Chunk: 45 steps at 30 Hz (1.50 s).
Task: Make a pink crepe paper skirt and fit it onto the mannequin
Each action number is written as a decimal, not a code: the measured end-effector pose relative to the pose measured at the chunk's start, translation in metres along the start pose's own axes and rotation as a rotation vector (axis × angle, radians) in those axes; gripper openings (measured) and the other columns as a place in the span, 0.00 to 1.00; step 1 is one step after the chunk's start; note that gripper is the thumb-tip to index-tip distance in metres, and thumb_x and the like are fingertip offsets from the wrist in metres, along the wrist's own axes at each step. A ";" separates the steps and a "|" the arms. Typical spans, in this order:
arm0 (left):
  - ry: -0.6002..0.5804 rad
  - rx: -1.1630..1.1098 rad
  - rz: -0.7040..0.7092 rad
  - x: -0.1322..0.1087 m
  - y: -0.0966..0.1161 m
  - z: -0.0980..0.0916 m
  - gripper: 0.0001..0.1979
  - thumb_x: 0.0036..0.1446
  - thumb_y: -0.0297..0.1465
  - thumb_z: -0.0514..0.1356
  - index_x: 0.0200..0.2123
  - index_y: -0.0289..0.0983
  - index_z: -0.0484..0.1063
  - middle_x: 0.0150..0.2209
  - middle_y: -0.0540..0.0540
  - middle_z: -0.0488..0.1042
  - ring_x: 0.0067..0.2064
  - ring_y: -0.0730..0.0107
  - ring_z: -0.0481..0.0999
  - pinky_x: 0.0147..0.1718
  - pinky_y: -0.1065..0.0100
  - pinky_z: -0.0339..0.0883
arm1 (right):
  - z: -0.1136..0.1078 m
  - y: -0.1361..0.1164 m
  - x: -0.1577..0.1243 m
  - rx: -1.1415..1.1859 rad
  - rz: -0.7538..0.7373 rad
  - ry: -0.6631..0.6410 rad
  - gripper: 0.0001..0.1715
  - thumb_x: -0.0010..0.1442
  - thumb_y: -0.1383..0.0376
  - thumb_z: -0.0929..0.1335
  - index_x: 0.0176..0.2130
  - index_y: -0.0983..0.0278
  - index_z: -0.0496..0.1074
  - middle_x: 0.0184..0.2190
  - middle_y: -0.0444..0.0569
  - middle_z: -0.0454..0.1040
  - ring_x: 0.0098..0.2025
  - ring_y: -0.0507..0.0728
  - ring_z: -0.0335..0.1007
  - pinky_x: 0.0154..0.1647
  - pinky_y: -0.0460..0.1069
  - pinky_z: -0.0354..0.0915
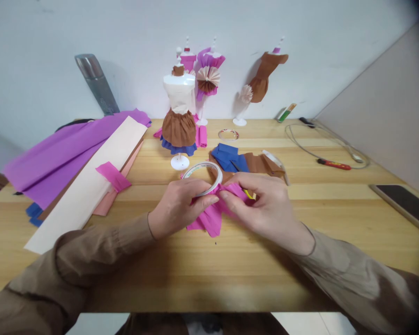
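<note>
My left hand [183, 204] is closed, with a white-edged roll of tape [219, 176] between its thumb and fingers. Its thumb tip also presses near a gathered piece of bright pink crepe paper [211, 217]. My right hand [265, 204] pinches the same pink paper between thumb and index finger, close to the tape's edge. The paper's lower part hangs in loose folds below both hands. Something yellow [248, 194] peeks out beside the right hand's fingers, mostly hidden. Beyond the hands stands a small white mannequin [179, 90] wearing a brown gathered skirt [178, 128] over a blue layer.
Purple crepe paper [66, 153] and a cream sheet [87, 181] with a pink strip [113, 176] lie left. Blue scraps [228, 156] and brown scraps [261, 164] lie beyond my hands. A cable [300, 144], red-handled tool [335, 164] and phone [404, 204] are right. Several dressed mannequins [209, 60] stand behind.
</note>
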State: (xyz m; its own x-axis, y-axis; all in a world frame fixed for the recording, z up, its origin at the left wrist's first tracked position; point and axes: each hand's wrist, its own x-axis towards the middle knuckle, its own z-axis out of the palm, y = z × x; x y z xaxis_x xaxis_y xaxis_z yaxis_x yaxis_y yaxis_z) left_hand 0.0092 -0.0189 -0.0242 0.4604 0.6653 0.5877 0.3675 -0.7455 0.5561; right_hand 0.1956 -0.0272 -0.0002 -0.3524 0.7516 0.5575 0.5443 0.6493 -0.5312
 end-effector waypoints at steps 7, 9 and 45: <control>-0.027 -0.056 -0.049 0.000 -0.001 -0.001 0.14 0.62 0.30 0.58 0.24 0.33 0.67 0.21 0.55 0.62 0.24 0.80 0.60 0.25 0.76 0.55 | -0.003 0.002 0.000 0.139 0.108 -0.019 0.13 0.59 0.65 0.67 0.23 0.64 0.68 0.17 0.41 0.63 0.20 0.48 0.56 0.21 0.45 0.52; -0.031 -0.061 -0.061 0.000 -0.001 -0.002 0.13 0.62 0.30 0.58 0.24 0.33 0.67 0.21 0.54 0.63 0.25 0.79 0.60 0.25 0.76 0.55 | -0.004 0.003 -0.001 0.220 0.202 -0.001 0.11 0.58 0.64 0.68 0.25 0.64 0.69 0.19 0.42 0.66 0.21 0.49 0.59 0.20 0.45 0.54; -0.168 -0.478 -0.320 0.007 -0.003 -0.010 0.12 0.58 0.34 0.59 0.26 0.33 0.70 0.24 0.51 0.64 0.27 0.76 0.62 0.26 0.73 0.57 | -0.011 0.012 0.008 0.767 0.509 -0.222 0.28 0.54 0.47 0.71 0.21 0.65 0.63 0.19 0.39 0.58 0.21 0.47 0.50 0.21 0.45 0.47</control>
State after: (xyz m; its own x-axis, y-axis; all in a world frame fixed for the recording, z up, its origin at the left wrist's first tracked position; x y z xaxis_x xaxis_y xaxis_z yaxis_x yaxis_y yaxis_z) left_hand 0.0032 -0.0114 -0.0161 0.5226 0.8093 0.2683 0.1224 -0.3826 0.9158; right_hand 0.2075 -0.0147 0.0044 -0.3902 0.9193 0.0507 0.0515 0.0768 -0.9957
